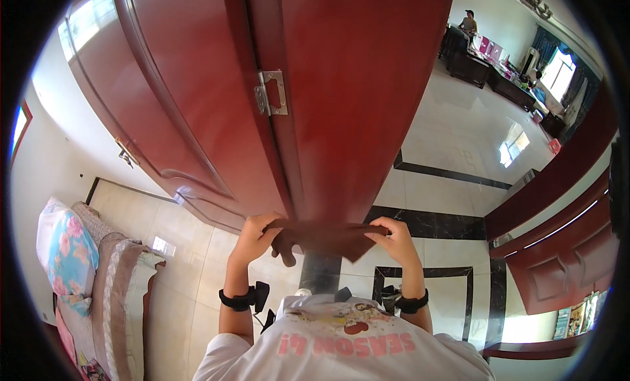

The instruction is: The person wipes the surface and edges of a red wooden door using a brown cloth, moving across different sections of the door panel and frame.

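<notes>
A brown cloth (328, 235) is stretched between my two hands, in front of the lower part of the dark red door frame (348, 105). My left hand (254, 238) pinches one end of it, and a loose fold dangles beside the fingers. At the other end my right hand (395, 239) grips the edge between thumb and fingers, with a corner hanging down. The cloth's middle is smeared by motion. Left of the frame stands a red panelled door (190, 85), joined to it by a metal hinge (272, 93).
A door handle (126, 152) sits on the door's far left side. A bed (111, 296) with a floral pillow (69, 250) stands at the left. To the right, tiled floor (453, 125) leads to dark furniture (467, 64) and a seated person (468, 23). Another red door (564, 250) is lower right.
</notes>
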Tool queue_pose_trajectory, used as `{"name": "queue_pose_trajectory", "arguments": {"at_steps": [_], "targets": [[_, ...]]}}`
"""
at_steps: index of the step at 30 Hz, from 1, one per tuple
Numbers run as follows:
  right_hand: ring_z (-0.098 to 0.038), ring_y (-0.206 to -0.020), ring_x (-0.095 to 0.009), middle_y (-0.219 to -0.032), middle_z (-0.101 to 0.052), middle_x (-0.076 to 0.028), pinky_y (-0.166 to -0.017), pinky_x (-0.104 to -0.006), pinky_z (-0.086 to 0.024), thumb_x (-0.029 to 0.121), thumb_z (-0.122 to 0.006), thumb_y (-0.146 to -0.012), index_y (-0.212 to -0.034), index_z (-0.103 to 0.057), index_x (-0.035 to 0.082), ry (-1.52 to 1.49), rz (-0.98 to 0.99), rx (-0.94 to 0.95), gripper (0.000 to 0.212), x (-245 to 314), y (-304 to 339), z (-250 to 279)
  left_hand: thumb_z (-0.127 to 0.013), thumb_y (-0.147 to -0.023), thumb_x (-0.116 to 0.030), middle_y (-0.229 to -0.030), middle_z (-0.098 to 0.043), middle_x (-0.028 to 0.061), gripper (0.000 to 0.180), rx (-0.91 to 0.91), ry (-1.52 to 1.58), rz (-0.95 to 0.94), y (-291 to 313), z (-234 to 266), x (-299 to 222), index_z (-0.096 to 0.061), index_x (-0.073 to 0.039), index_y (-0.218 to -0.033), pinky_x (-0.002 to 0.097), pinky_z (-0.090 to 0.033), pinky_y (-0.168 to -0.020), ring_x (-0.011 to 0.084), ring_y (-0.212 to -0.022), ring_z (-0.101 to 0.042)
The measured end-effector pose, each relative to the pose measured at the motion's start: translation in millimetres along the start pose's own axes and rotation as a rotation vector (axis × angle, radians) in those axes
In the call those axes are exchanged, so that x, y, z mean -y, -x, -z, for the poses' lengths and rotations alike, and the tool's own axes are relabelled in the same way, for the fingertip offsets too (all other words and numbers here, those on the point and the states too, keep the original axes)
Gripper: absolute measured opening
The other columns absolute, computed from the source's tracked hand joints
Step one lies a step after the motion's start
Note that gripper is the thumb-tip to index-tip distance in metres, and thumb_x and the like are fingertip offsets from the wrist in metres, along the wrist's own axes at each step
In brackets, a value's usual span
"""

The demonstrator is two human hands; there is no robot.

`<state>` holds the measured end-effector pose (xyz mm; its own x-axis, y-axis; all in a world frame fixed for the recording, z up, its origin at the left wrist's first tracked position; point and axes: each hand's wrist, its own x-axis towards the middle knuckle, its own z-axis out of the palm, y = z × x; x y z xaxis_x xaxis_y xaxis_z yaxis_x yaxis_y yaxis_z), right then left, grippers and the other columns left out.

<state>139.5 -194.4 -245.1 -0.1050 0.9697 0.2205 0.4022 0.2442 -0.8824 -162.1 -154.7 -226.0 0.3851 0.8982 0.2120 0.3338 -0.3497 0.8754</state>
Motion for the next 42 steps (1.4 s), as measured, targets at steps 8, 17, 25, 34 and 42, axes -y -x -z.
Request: {"name": "queue_pose_trajectory", "arguments": {"at_steps": [8, 17, 25, 34, 42], "targets": [[-0.051, -0.060, -0.009, -0.068, -0.060, -0.004, -0.056, -0.0217, -0.041, 0.009, -0.062, -0.080, -0.090, -0.063, 0.000, -0.181, -0.043, -0.209, 0.014, 6, 2, -24, -0.059, -0.077, -0.007, -0.066, -0.059, 0.0102, 0.014, 0.001, 0.001, 0.109, 15, 14, -7, -0.058, 0.003, -0.087, 0.0254, -0.044, -0.050, 0.0146, -0.052, -0.055], [-0.051, -0.062, -0.012, -0.074, -0.058, -0.005, -0.055, -0.0213, -0.039, 0.007, -0.061, -0.079, -0.092, -0.065, 0.001, 0.024, 0.360, -0.254, 0.015, 37, -7, 5, -0.063, -0.079, -0.010, -0.064, -0.056, 0.0073, 0.015, 0.092, -0.018, 0.050, 22, 8, -10, -0.057, 0.004, -0.084, 0.0250, -0.044, -0.042, 0.0151, -0.046, -0.057], [-0.051, -0.056, -0.012, -0.068, -0.058, -0.007, -0.051, -0.0237, -0.039, 0.006, -0.064, -0.076, -0.087, -0.064, 0.001, -0.051, 0.324, -0.025, 0.012, 87, -23, -7, -0.058, -0.083, -0.023, -0.060, -0.054, 0.0104, 0.029, 0.461, -0.142, -0.115, 9, -2, -10, -0.055, 0.003, -0.072, 0.0328, -0.042, -0.048, 0.0220, -0.051, -0.057], [-0.050, -0.052, -0.017, -0.064, -0.054, -0.009, -0.048, -0.0258, -0.039, 0.004, -0.063, -0.076, -0.084, -0.062, 0.001, 0.054, 0.483, -0.207, 0.009, 90, -35, -21, -0.049, -0.090, -0.017, -0.070, -0.054, 0.0059, 0.022, 0.266, 0.073, -0.017, -2, -67, -16, -0.055, 0.004, -0.092, 0.0274, -0.042, -0.062, 0.0097, -0.069, -0.046], [-0.053, -0.056, -0.015, -0.069, -0.057, -0.008, -0.051, -0.0246, -0.042, 0.008, -0.068, -0.073, -0.085, -0.064, 0.003, 0.154, 0.451, -0.042, 0.013, 78, -7, 4, -0.051, -0.077, -0.001, -0.076, -0.060, 0.0209, 0.019, -0.010, -0.344, 0.015, -10, -47, 5, -0.060, -0.001, -0.094, 0.0367, -0.045, -0.063, 0.0367, -0.073, -0.058]]}}
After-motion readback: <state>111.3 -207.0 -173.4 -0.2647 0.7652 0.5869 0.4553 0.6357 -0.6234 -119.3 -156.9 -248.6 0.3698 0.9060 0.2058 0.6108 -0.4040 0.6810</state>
